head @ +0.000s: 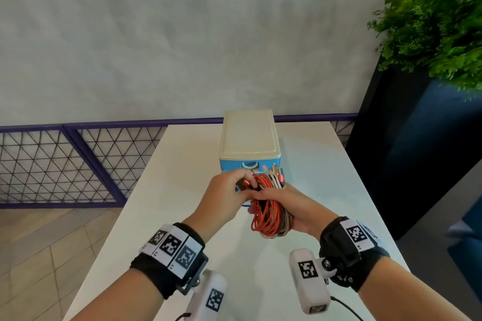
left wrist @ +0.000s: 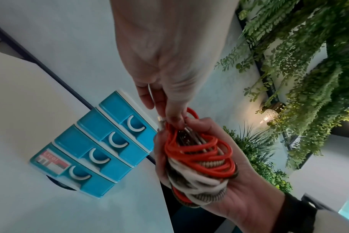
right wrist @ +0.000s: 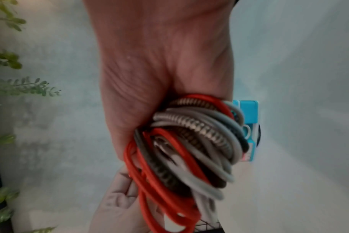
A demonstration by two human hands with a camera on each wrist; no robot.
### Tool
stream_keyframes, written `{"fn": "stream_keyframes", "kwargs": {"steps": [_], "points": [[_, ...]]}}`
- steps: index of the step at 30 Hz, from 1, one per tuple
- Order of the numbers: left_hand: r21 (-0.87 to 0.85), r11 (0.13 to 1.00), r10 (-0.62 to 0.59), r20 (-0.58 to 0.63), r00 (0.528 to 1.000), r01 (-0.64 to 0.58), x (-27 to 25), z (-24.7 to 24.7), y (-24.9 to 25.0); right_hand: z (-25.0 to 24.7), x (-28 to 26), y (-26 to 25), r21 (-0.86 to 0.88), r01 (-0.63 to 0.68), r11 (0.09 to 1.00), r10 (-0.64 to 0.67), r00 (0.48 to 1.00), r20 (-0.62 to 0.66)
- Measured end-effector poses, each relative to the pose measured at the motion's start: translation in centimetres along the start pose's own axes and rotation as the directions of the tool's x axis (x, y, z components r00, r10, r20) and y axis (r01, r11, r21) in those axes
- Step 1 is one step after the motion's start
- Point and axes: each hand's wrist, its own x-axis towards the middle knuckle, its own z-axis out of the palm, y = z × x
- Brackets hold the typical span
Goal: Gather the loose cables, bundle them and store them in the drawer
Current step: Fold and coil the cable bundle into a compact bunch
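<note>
Here the coiled bundle of red, grey and braided cables [head: 271, 212], long axis towards the blue plastic drawer unit [head: 249, 163] at the table's far edge, is clasped by the right hand [head: 300, 212], its top pinched by the left hand [head: 224, 197].

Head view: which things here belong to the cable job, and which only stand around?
For the job:
- cable bundle, held by both hands: left hand, right hand
- blue drawer unit, drawers closed

Just there:
- white table
- green plant
- purple mesh railing

orange-red, pale grey and brown-and-white braided strands are showing in the cables [head: 268, 212]. blue fronts with white handles are showing under a cream lid on the drawers [left wrist: 94, 148]. black-and-white square codes are marking the wristbands [head: 172, 245].
</note>
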Motion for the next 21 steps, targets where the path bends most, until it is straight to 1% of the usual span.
{"fn": "stream_keyframes", "kwargs": {"steps": [2,4,6,7,9,10,11,12,13,14,15,16,17,18,21], "points": [[-0.074,0.997,-0.026,-0.065,0.998,0.021,-0.1,0.2,0.2,0.2,0.0,0.3,0.072,0.007,0.997,-0.007,1.000,-0.005],[-0.175,0.982,-0.080,-0.081,0.993,0.065,-0.4,0.3,0.4,0.3,0.0,0.5,0.090,0.010,0.996,-0.008,1.000,-0.025],[-0.235,0.964,-0.144,-0.060,0.988,0.126,-0.7,0.3,0.3,0.5,0.1,0.6,0.028,0.014,1.000,-0.012,0.997,-0.074],[-0.234,0.962,-0.160,-0.054,0.986,0.144,-0.8,0.3,0.1,0.5,0.1,0.6,-0.015,0.007,1.000,-0.008,0.995,-0.103],[-0.165,0.979,-0.133,-0.061,0.989,0.121,-1.2,-0.1,-0.2,0.3,0.3,0.5,-0.078,-0.022,0.997,0.011,0.989,-0.146],[-0.086,0.993,-0.083,-0.050,0.995,0.079,-1.4,-0.5,-0.3,0.2,0.3,0.3,-0.095,-0.042,0.995,0.027,0.988,-0.152],[0.052,0.999,0.004,-0.014,1.000,-0.003,-1.6,-0.9,-0.3,0.1,0.3,0.1,-0.117,-0.065,0.991,0.048,0.988,-0.144],[0.247,0.960,0.119,0.056,0.991,-0.129,-1.8,-1.3,-0.4,0.1,0.3,-0.1,-0.148,-0.093,0.985,0.075,0.989,-0.124],[0.440,0.855,0.232,0.153,0.961,-0.276,-1.9,-1.6,-0.4,0.2,0.3,-0.4,-0.194,-0.121,0.974,0.104,0.990,-0.093],[0.585,0.702,0.320,0.252,0.913,-0.407,-2.0,-1.7,-0.5,0.5,0.3,-0.7,-0.243,-0.147,0.959,0.137,0.989,-0.057],[0.660,0.562,0.368,0.340,0.865,-0.498,-2.0,-1.7,-0.5,0.8,0.3,-0.9,-0.289,-0.167,0.943,0.169,0.985,-0.018],[0.689,0.467,0.386,0.405,0.828,-0.555,-2.0,-1.6,-0.4,1.2,0.3,-1.1,-0.334,-0.186,0.924,0.206,0.978,0.026],[0.692,0.411,0.401,0.447,0.800,-0.593,-1.8,-1.4,-0.6,1.6,0.3,-1.3,-0.383,-0.206,0.901,0.251,0.966,0.069],[0.684,0.377,0.423,0.472,0.773,-0.624,-1.6,-1.3,-0.8,1.9,0.3,-1.4,-0.430,-0.225,0.874,0.296,0.949,0.105],[0.661,0.321,0.522,0.474,0.709,-0.678,-1.0,-1.2,-1.1,2.3,0.3,-1.7,-0.493,-0.247,0.834,0.361,0.920,0.151]]}}
